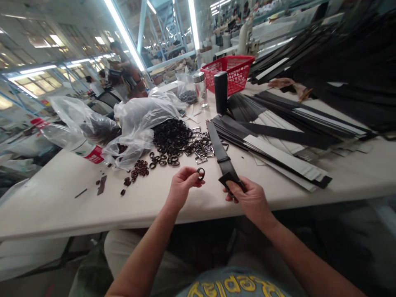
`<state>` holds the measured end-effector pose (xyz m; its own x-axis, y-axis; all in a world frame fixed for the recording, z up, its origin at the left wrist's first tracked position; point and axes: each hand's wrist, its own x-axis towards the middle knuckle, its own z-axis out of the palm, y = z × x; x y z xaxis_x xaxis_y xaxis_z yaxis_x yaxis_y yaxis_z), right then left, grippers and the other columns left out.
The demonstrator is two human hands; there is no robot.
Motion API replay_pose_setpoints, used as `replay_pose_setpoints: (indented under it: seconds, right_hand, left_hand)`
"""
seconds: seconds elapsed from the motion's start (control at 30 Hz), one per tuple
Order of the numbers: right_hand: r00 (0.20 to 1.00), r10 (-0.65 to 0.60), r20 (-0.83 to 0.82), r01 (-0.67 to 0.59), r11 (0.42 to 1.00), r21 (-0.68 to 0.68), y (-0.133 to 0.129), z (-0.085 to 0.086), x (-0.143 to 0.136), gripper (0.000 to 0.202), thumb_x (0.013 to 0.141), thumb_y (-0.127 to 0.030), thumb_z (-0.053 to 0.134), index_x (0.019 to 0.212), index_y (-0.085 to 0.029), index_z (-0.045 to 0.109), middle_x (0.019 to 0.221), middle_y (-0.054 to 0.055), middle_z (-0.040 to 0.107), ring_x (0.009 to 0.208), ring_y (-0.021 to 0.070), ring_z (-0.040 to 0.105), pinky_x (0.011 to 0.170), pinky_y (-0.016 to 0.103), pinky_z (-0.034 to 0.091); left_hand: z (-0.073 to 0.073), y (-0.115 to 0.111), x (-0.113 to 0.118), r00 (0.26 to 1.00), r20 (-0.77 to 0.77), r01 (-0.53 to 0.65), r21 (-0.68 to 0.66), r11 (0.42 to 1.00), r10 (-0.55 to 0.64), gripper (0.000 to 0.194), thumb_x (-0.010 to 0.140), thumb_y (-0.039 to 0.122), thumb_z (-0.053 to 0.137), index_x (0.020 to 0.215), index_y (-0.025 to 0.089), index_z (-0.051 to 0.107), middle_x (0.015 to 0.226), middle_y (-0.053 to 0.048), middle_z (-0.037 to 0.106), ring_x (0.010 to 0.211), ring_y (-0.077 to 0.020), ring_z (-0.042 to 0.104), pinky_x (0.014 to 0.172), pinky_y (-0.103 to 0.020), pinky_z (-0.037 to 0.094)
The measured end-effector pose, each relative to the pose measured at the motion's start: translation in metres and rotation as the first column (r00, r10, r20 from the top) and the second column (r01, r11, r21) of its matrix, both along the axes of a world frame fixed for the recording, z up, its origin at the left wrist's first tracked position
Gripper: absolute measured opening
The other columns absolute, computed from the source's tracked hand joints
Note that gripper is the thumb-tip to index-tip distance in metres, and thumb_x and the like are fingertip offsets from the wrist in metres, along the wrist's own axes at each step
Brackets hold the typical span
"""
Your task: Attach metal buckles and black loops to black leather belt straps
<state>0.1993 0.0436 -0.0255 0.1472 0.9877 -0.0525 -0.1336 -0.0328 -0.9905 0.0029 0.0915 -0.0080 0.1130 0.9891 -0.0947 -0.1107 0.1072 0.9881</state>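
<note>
Pinched between the thumb and fingers of my left hand (pixel 185 183) is a small black loop (pixel 201 174), held above the table's front edge. My right hand (pixel 249 198) grips a black belt (pixel 219 146) near its folded end, thumb on top. The belt runs away from me, and another loop (pixel 224 160) sits around it. Beyond my left hand lie a heap of black loops (pixel 172 136) and a pile of metal buckles (pixel 202 146). Smaller brown loops (pixel 140 170) are scattered to the left.
Stacked black and white strips (pixel 278 152) cover the table's right side. Behind them stand a dark cylinder (pixel 220 93), a glass jar (pixel 201 90) and a red basket (pixel 238 74). Plastic bags (pixel 139 115) and a tipped bottle (pixel 83 150) lie at left. People work in the background.
</note>
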Motion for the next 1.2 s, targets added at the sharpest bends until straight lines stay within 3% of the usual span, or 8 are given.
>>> replay_pose_setpoints:
  seconds: [0.07, 0.17, 0.37, 0.53, 0.77, 0.9, 1.03, 1.2]
  right_hand:
    - [1.000, 0.009, 0.008, -0.009, 1.000, 0.003, 0.000, 0.000, -0.001, 0.046, 0.076, -0.061, 0.073, 0.077, -0.016, 0.065, 0.065, 0.003, 0.068, 0.047, 0.0114, 0.060, 0.040, 0.019, 0.039]
    - [1.000, 0.026, -0.001, -0.026, 1.000, 0.014, -0.001, 0.000, -0.002, 0.045, 0.079, -0.060, 0.070, 0.079, -0.016, 0.064, 0.068, 0.003, 0.068, 0.048, 0.0121, 0.061, 0.041, 0.020, 0.040]
    - [1.000, 0.018, 0.015, -0.019, 0.999, 0.051, -0.002, 0.000, -0.003, 0.041, 0.083, -0.057, 0.067, 0.080, -0.016, 0.063, 0.068, 0.003, 0.068, 0.048, 0.0121, 0.061, 0.043, 0.021, 0.042]
    - [0.996, 0.079, 0.032, -0.081, 0.993, 0.087, -0.002, 0.000, -0.001, 0.036, 0.085, -0.052, 0.065, 0.081, -0.017, 0.063, 0.070, 0.002, 0.067, 0.050, 0.0121, 0.062, 0.044, 0.020, 0.043]
    - [0.986, 0.152, 0.071, -0.158, 0.982, 0.099, -0.005, 0.001, 0.003, 0.034, 0.088, -0.050, 0.062, 0.087, -0.016, 0.066, 0.070, 0.001, 0.067, 0.052, 0.0120, 0.062, 0.047, 0.020, 0.047]
    - [0.991, 0.112, 0.072, -0.119, 0.987, 0.112, -0.005, 0.001, 0.002, 0.035, 0.088, -0.051, 0.061, 0.087, -0.016, 0.066, 0.070, 0.002, 0.068, 0.052, 0.0128, 0.062, 0.048, 0.021, 0.047]
    - [0.968, 0.135, 0.213, -0.168, 0.975, 0.145, -0.007, 0.001, 0.000, 0.027, 0.089, -0.043, 0.062, 0.081, -0.018, 0.066, 0.067, 0.000, 0.067, 0.052, 0.0123, 0.063, 0.052, 0.021, 0.047]
    - [0.935, 0.140, 0.325, -0.191, 0.972, 0.133, -0.008, 0.000, 0.000, 0.026, 0.090, -0.041, 0.061, 0.078, -0.018, 0.064, 0.065, -0.001, 0.065, 0.051, 0.0130, 0.063, 0.051, 0.022, 0.045]
  left_hand:
    - [0.001, -0.013, 0.014, 0.994, 0.110, 0.020, -0.055, 0.998, -0.014, 0.032, 0.069, 0.038, 0.083, 0.084, 0.017, 0.064, 0.086, -0.003, 0.075, 0.057, -0.0112, 0.068, 0.054, -0.020, 0.052]
    - [-0.001, -0.024, 0.025, 0.985, 0.160, 0.075, -0.091, 0.993, -0.060, 0.031, 0.068, 0.035, 0.084, 0.083, 0.016, 0.065, 0.082, -0.003, 0.075, 0.045, -0.0058, 0.059, 0.046, -0.017, 0.045]
    - [-0.001, -0.029, 0.028, 0.980, 0.181, 0.104, -0.088, 0.991, -0.086, 0.031, 0.064, 0.029, 0.087, 0.081, 0.016, 0.065, 0.078, -0.002, 0.074, 0.060, -0.0096, 0.066, 0.058, -0.019, 0.051]
    - [0.002, -0.032, 0.032, 0.975, 0.168, 0.162, -0.083, 0.983, -0.147, 0.034, 0.062, 0.027, 0.088, 0.075, 0.017, 0.059, 0.071, 0.002, 0.070, 0.052, -0.0086, 0.062, 0.053, -0.020, 0.049]
    - [-0.006, -0.025, 0.031, 0.994, 0.091, 0.071, -0.045, 0.996, -0.067, 0.029, 0.061, 0.033, 0.086, 0.077, 0.017, 0.068, 0.067, 0.002, 0.067, 0.051, -0.0067, 0.054, 0.050, -0.020, 0.042]
    - [-0.007, -0.021, 0.028, 0.998, 0.046, 0.039, -0.048, 0.998, -0.036, 0.029, 0.067, 0.038, 0.082, 0.088, 0.018, 0.077, 0.070, -0.001, 0.070, 0.055, -0.0082, 0.055, 0.054, -0.022, 0.043]
    - [-0.003, -0.018, 0.033, 0.999, -0.050, 0.022, 0.074, 0.997, -0.019, 0.022, 0.070, 0.033, 0.081, 0.087, 0.019, 0.079, 0.068, 0.000, 0.070, 0.061, -0.0094, 0.055, 0.059, -0.022, 0.045]
    - [-0.001, -0.017, 0.042, 0.996, -0.082, -0.026, 0.129, 0.991, 0.037, 0.017, 0.070, 0.032, 0.081, 0.078, 0.018, 0.075, 0.064, 0.001, 0.068, 0.055, -0.0087, 0.053, 0.052, -0.020, 0.043]
